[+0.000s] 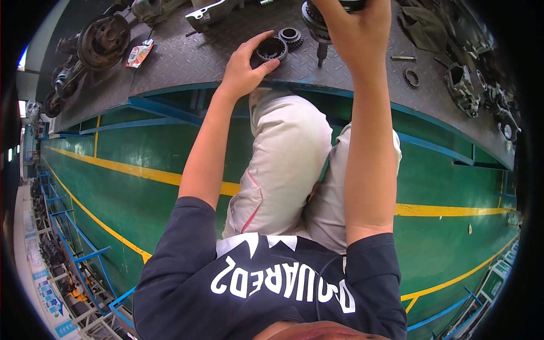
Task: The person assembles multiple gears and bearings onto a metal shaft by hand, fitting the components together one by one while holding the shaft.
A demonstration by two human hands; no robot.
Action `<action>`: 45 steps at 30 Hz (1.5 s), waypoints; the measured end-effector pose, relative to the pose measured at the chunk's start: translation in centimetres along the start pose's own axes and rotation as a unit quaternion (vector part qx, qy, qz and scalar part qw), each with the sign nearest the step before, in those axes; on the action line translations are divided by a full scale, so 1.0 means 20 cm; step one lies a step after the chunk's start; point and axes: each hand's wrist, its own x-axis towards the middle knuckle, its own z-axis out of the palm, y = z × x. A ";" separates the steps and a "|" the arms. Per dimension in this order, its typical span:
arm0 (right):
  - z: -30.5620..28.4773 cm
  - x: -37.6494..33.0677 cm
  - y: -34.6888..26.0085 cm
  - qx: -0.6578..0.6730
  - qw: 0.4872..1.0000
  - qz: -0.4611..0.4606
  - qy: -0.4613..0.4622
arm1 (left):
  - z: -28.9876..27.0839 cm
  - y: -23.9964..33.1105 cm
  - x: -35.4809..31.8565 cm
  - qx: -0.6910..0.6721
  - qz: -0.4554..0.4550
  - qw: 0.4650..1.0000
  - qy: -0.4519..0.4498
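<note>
My left hand (243,68) reaches over the near edge of the metal bench. Its thumb and fingers curve round both sides of a dark toothed gear ring (272,49) lying flat on the bench. Just beyond that ring, to its right, lies a smaller gear (290,37). My right hand (362,28) is at the top edge of the view, closed on the upper part of a gear shaft (317,22), its narrow end pointing toward me. The fingertips of this hand and the far end of the shaft are cut off by the frame.
The bench's patterned steel top (187,62) carries a drum-shaped assembly (103,41), a red-and-white packet (139,54) and a silver casting (212,14). To the right lie a pin (403,58), a small ring (411,78), a dark cloth (422,28) and a metal housing (464,88).
</note>
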 end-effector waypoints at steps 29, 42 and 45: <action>-0.08 0.22 -0.16 0.471 0.816 0.334 0.018 | -0.07 -0.01 0.10 0.104 0.157 0.982 0.016; -0.10 0.24 -0.10 0.308 0.916 0.235 0.100 | -0.13 0.05 0.17 0.027 0.132 0.989 -0.067; -0.11 0.27 -0.13 0.434 0.838 0.303 0.129 | -0.16 0.04 0.19 0.072 0.154 0.981 -0.094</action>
